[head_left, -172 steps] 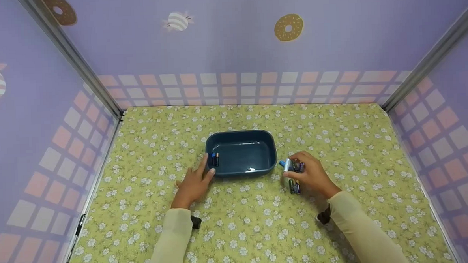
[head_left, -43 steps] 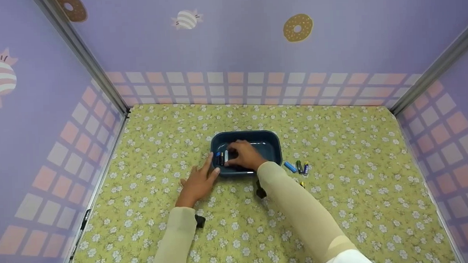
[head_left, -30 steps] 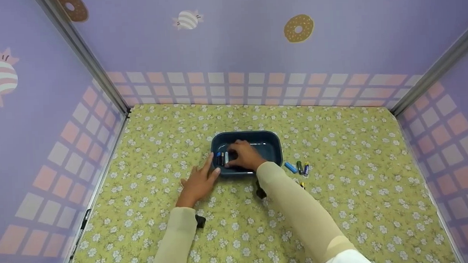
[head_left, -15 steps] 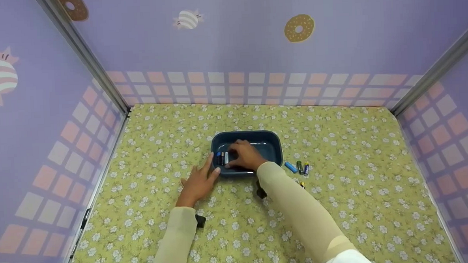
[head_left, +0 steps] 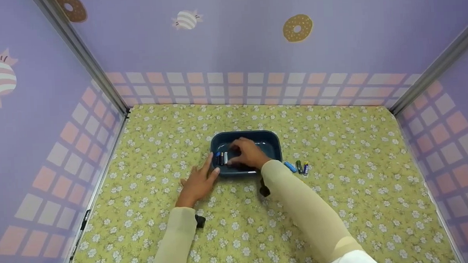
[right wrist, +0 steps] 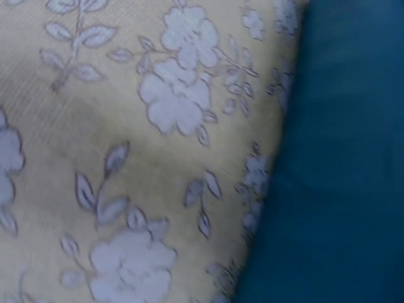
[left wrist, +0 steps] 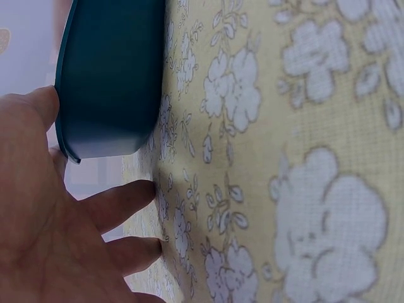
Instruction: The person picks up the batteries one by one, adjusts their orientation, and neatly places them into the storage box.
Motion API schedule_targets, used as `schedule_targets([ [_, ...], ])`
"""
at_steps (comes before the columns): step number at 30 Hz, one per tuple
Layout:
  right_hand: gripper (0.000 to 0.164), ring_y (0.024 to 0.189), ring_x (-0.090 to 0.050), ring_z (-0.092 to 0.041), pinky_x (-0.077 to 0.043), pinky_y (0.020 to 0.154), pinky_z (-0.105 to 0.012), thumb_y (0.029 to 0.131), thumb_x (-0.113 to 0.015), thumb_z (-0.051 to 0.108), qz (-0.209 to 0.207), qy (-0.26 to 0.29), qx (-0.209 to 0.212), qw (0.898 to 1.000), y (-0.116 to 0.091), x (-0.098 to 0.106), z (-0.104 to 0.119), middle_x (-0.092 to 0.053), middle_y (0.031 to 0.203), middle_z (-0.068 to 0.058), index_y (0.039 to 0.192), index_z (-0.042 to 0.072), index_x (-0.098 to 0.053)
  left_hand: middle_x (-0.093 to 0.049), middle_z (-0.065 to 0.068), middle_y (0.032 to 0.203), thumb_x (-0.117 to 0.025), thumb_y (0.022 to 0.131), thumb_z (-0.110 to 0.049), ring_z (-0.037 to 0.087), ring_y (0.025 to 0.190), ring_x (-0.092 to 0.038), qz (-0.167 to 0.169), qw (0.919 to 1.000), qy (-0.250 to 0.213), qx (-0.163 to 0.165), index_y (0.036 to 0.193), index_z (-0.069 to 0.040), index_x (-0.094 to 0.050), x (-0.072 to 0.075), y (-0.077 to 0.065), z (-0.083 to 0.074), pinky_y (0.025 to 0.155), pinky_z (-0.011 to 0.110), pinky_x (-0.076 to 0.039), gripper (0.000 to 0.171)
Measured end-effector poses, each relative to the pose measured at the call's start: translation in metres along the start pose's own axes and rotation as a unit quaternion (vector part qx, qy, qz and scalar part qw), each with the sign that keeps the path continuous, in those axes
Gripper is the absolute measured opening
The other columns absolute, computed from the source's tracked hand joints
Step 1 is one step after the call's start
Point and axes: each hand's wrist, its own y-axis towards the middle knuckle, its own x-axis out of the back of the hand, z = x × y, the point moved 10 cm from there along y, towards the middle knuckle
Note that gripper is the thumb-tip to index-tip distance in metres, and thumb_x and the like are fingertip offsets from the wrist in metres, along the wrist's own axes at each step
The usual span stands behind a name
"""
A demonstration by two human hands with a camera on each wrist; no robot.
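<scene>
A dark blue-green plastic basin (head_left: 259, 172) sits mid-table. Along its left end lie two dark batteries (head_left: 220, 159) and a whitish battery (head_left: 225, 158), side by side. My right hand (head_left: 249, 153) reaches into the basin, fingers bent loosely, thumb tip close beside the whitish battery and nothing visible between the fingers. My left hand (head_left: 198, 184) rests at the basin's left front corner with fingers spread; the left wrist view shows its thumb (left wrist: 44, 104) on the rim and other fingertips down on the cloth. The right wrist view shows only cloth and the basin's wall (right wrist: 341, 164).
Right of the basin lie a light blue battery (head_left: 290, 167), a green one (head_left: 299, 167) and a blue-and-yellow one (head_left: 306, 168). My right sleeve (head_left: 300, 203) covers part of the flowered tablecloth (head_left: 230, 234). Purple walls (head_left: 230, 44) stand at the back and sides.
My right hand carried the whitish battery from the right-hand group into the basin, laid it by the two dark ones, then drew slightly right off it. My left hand stays at the rim.
</scene>
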Motion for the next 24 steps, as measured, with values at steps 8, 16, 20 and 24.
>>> schedule_targets([
  [8, 0.061, 0.111, -0.065, -0.032, -0.055, 0.096, -0.045, 0.085, -0.085, 0.039, -0.017, 0.025, 0.005, 1.0, -0.013, 0.044, 0.005, -0.066, 0.122, -0.014, 0.132, 0.007, -0.065, -0.022, 0.009, 0.171, -0.028, 0.098, -0.079, 0.044, 0.158, -0.005, 0.005, 0.9998, 0.012, 0.012, 0.156, -0.06, 0.006, -0.002, 0.003, 0.0, 0.109, 0.086, 0.003, 0.069],
  [16, 0.061, 0.106, -0.065, -0.034, -0.054, 0.093, -0.048, 0.085, -0.083, 0.044, -0.08, 0.044, 0.032, 0.995, -0.042, 0.111, -0.003, -0.066, 0.122, -0.016, 0.133, 0.01, -0.066, -0.024, 0.004, 0.17, -0.029, 0.099, -0.077, 0.042, 0.159, -0.006, -0.003, 0.9998, 0.014, 0.01, 0.157, -0.06, 0.004, -0.001, 0.002, -0.001, 0.11, 0.085, 0.003, 0.069],
  [20, 0.06, 0.105, -0.065, -0.033, -0.055, 0.092, -0.051, 0.086, -0.08, 0.047, -0.113, 0.027, 0.04, 0.992, -0.063, 0.144, -0.012, -0.067, 0.121, -0.013, 0.134, 0.014, -0.065, -0.022, 0.003, 0.171, -0.028, 0.099, -0.078, 0.043, 0.159, -0.005, -0.006, 0.9998, 0.012, 0.012, 0.156, -0.061, 0.005, -0.001, 0.002, 0.001, 0.11, 0.085, 0.004, 0.069],
  [24, 0.059, 0.105, -0.064, -0.03, -0.054, 0.091, -0.053, 0.087, -0.078, 0.049, -0.134, 0.005, 0.029, 0.991, -0.085, 0.17, -0.024, -0.065, 0.122, -0.013, 0.135, 0.017, -0.064, -0.021, 0.004, 0.171, -0.027, 0.098, -0.079, 0.043, 0.158, -0.006, -0.005, 0.9999, 0.012, 0.01, 0.155, -0.062, 0.007, -0.002, 0.003, 0.002, 0.109, 0.085, 0.005, 0.068],
])
